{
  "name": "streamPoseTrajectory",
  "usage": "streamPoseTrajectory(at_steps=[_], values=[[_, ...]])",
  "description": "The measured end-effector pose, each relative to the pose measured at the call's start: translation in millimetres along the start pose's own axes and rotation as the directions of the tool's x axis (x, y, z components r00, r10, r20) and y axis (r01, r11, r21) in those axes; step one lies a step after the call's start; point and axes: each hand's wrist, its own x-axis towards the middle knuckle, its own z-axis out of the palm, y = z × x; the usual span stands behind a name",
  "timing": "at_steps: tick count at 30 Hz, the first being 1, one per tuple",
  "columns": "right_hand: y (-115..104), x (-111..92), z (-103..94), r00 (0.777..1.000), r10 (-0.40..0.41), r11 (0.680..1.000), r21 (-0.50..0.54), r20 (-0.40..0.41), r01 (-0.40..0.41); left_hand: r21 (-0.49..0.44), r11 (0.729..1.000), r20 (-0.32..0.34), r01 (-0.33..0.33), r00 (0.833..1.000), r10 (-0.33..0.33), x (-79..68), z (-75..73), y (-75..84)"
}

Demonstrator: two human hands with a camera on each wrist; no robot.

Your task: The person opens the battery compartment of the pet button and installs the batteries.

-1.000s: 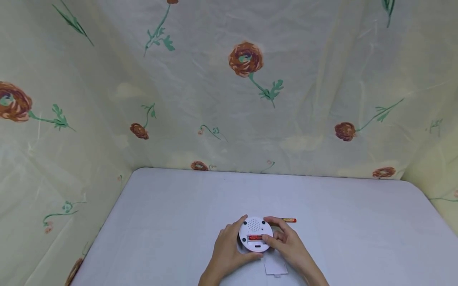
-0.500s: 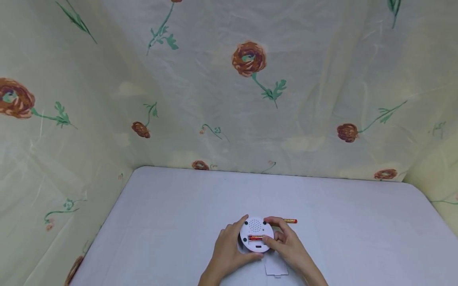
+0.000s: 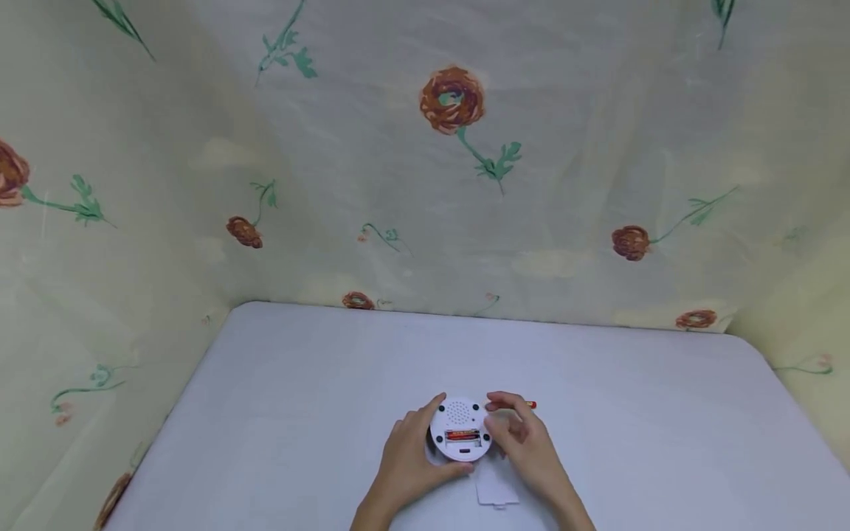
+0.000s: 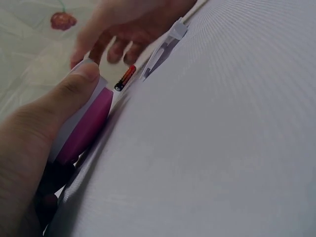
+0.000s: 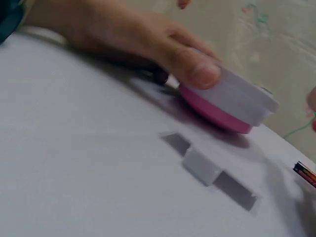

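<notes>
Round device (image 3: 460, 431) (battery bay open) sits clasped by the left hand (image 3: 412, 461); the right hand (image 3: 521, 442) hovers half-curled, holding nothing. A nudge could roll the loose battery (image 4: 125, 78) away

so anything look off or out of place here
The round white device lies face down with its battery bay open, one battery inside. Its cover lies loose on the table, and a spare battery sits beyond the right hand.

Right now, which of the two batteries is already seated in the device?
The battery in the round white device's open bay; the other battery lies loose on the table beyond the right hand.
</notes>
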Motion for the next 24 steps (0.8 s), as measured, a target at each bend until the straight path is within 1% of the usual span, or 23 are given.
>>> streamPoseTrajectory(at_steps=[1,2,3,4,5,6,7,9,12,15,17,19,21,23,24], values=[[4,1,-2.0,0.995,-0.061,0.997,-0.052,-0.075,0.057,-0.001,1.000,0.001,0.006,1.000,-0.006,-0.1,-0.7,0.6],[7,2,-4.3,0.981,-0.120,0.988,-0.117,-0.150,0.103,-0.001,1.000,0.003,0.010,1.000,-0.010,-0.1,-1.5,1.4],[11,3,-6.7,0.961,-0.171,0.973,-0.192,-0.218,0.130,0.000,1.000,0.005,0.013,1.000,-0.013,0.0,-1.7,1.9],[14,4,-9.0,0.939,-0.210,0.956,-0.260,-0.272,0.138,0.001,1.000,0.008,0.015,1.000,-0.015,0.1,-1.7,2.4],[18,5,-11.1,0.922,-0.236,0.937,-0.324,-0.308,0.131,0.001,1.000,0.010,0.017,1.000,-0.017,0.2,-1.6,3.0],[21,5,-12.9,0.913,-0.243,0.921,-0.373,-0.328,0.111,0.001,1.000,0.013,0.017,1.000,-0.017,0.3,-1.4,3.6],[23,6,-14.1,0.916,-0.236,0.907,-0.411,-0.323,0.089,0.002,1.000,0.012,0.016,1.000,-0.016,0.3,-1.2,4.0],[26,5,-15.0,0.934,-0.206,0.879,-0.474,-0.292,0.046,-0.003,1.000,0.008,0.020,1.000,-0.020,0.0,-0.4,4.6],[27,6,-14.2,0.955,-0.165,0.840,-0.542,-0.246,0.006,-0.011,0.999,0.006,0.038,0.999,-0.038,2.5,-0.1,5.2],[28,6,-13.5,0.962,-0.152,0.808,-0.589,-0.225,-0.010,-0.015,0.998,0.016,0.064,0.998,-0.064,6.8,2.2,6.3],[28,6,-13.8,0.965,-0.143,0.794,-0.607,-0.222,-0.021,-0.013,0.997,0.021,0.070,0.997,-0.070,12.0,4.8,6.9],[28,7,-14.2,0.964,-0.134,0.792,-0.610,-0.228,-0.034,-0.015,0.998,0.015,0.057,0.998,-0.057,19.2,7.8,6.3],[28,9,-14.6,0.964,-0.122,0.800,-0.598,-0.237,-0.046,-0.020,0.999,0.006,0.035,0.999,-0.035,26.9,10.1,5.2],[28,11,-15.5,0.961,-0.117,0.814,-0.578,-0.249,-0.050,-0.019,1.000,0.003,0.017,1.000,-0.017,33.7,10.9,4.7],[27,12,-16.4,0.959,-0.119,0.829,-0.558,-0.259,-0.048,-0.021,1.000,0.000,0.007,1.000,-0.007,37.2,10.8,4.8]])
